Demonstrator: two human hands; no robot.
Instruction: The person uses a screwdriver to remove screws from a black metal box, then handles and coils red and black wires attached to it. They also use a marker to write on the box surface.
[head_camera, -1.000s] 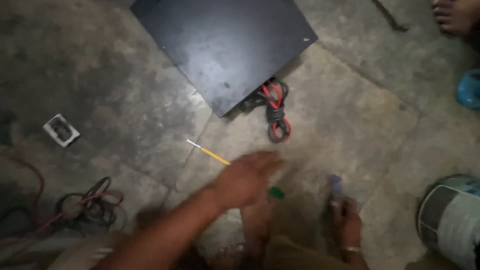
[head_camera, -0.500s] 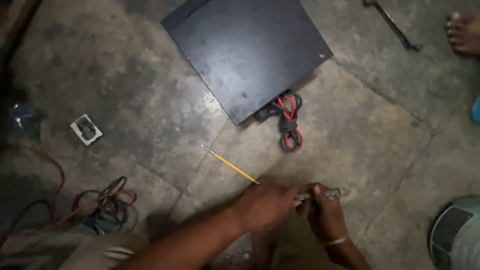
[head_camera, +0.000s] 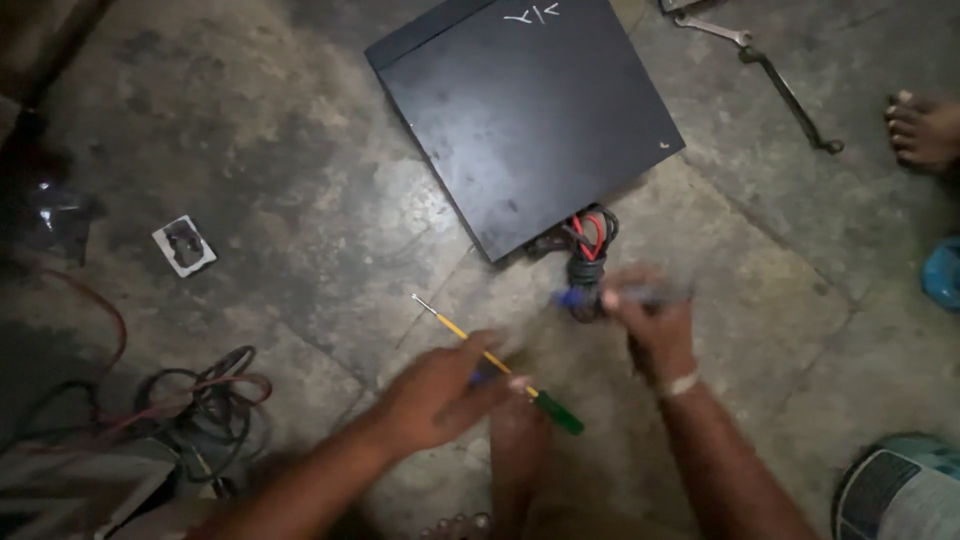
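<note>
Your left hand (head_camera: 440, 390) lies with fingers loosely curled over a yellow-shafted, green-handled screwdriver (head_camera: 500, 368) on the concrete floor (head_camera: 300, 200), while your right hand (head_camera: 650, 320) pinches a blurred blue object (head_camera: 572, 297) just beside the coiled cable (head_camera: 585, 255) at the black case (head_camera: 530, 110).

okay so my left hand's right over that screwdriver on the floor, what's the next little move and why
Probably close the left hand around the screwdriver and lift it. It lies flat on the concrete floor partly under the fingers, with no clear grip showing. The right hand already holds a small blurred bluish object near the cable bundle.
</note>
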